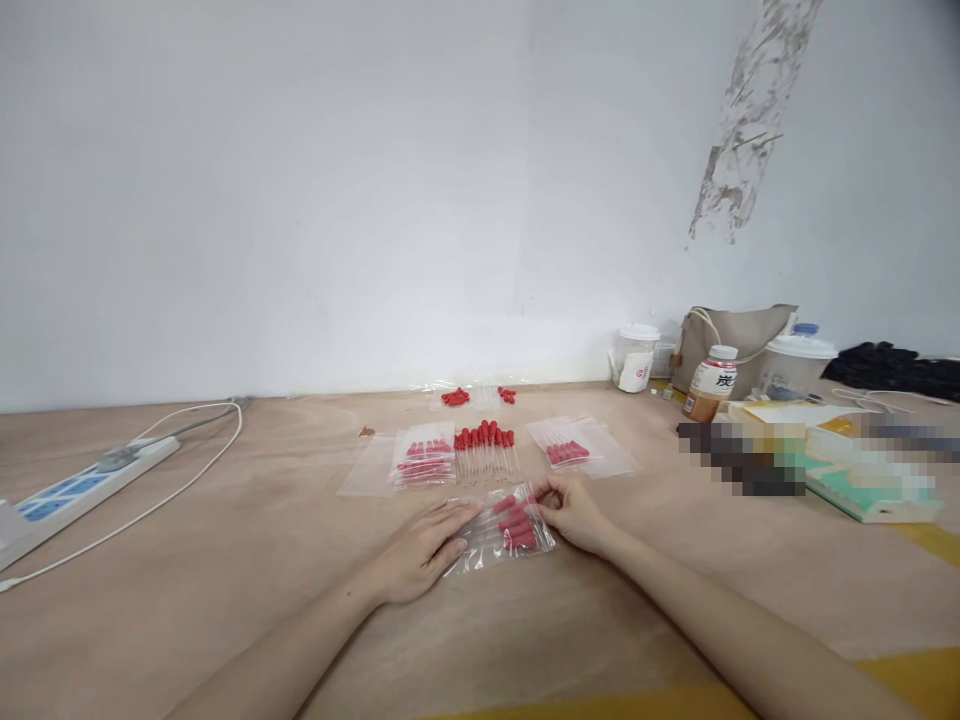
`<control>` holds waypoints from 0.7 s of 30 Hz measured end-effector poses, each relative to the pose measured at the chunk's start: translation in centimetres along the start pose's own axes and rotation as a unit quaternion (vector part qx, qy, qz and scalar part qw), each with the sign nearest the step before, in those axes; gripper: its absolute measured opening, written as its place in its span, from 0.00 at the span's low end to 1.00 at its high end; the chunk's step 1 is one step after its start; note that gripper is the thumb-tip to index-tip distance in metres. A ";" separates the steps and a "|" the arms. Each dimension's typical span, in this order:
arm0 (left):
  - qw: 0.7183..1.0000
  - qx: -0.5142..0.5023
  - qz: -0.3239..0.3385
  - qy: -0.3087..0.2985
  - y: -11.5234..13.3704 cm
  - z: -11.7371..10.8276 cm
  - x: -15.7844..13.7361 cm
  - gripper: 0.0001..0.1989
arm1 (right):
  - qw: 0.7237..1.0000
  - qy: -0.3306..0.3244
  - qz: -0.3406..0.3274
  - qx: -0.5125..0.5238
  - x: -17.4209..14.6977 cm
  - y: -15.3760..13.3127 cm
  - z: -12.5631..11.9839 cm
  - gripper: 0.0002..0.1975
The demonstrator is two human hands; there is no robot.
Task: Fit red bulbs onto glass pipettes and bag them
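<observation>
A clear plastic bag (486, 542) with several red-handled pieces (517, 524) inside lies on the table in front of me. My left hand (426, 545) rests on the bag's left edge, fingers stretched out and thumb apart. At the upper right corner, my right hand (570, 510) pinches the bag between thumb and fingers. Just beyond it, a row of thin sticks with red heads (486, 440) lies side by side. A stack of filled bags (424, 458) is left of that row, and another filled bag (570, 450) is on its right.
Two small groups of red pieces (455, 397) lie on plastic near the wall. A power strip (82, 490) with a white cable (187, 480) stands left. Towards the right are a lidded cup (637, 360), a bottle (709, 384), a grey bag (731, 335) and a green-and-white box (862, 480).
</observation>
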State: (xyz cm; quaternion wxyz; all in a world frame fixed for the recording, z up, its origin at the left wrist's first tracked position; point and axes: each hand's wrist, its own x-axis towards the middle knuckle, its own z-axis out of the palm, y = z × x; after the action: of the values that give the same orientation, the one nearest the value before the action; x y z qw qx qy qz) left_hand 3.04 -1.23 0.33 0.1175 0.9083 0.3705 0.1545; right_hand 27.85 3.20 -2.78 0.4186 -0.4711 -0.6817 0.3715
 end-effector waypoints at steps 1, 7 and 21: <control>1.000 0.001 0.000 0.000 0.0 0.0 0.0 0.20 | 1.000 -0.008 -0.003 -0.016 0.0 -0.1 0.0 0.06; 1.000 -0.001 -0.003 0.000 0.0 0.0 0.0 0.21 | 0.997 -0.040 -0.070 -0.016 -0.1 -0.6 -0.3 0.06; 1.000 -0.017 0.011 0.006 0.3 -0.2 -0.1 0.21 | 0.972 -0.137 0.107 0.157 -0.3 -1.5 -0.2 0.15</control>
State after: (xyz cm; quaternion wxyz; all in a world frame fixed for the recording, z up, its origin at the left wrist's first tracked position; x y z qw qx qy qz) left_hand 3.07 -1.49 0.64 0.1287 0.9092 0.3590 0.1670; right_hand 27.65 2.50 -1.44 0.3479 -0.4146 -0.6110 0.5777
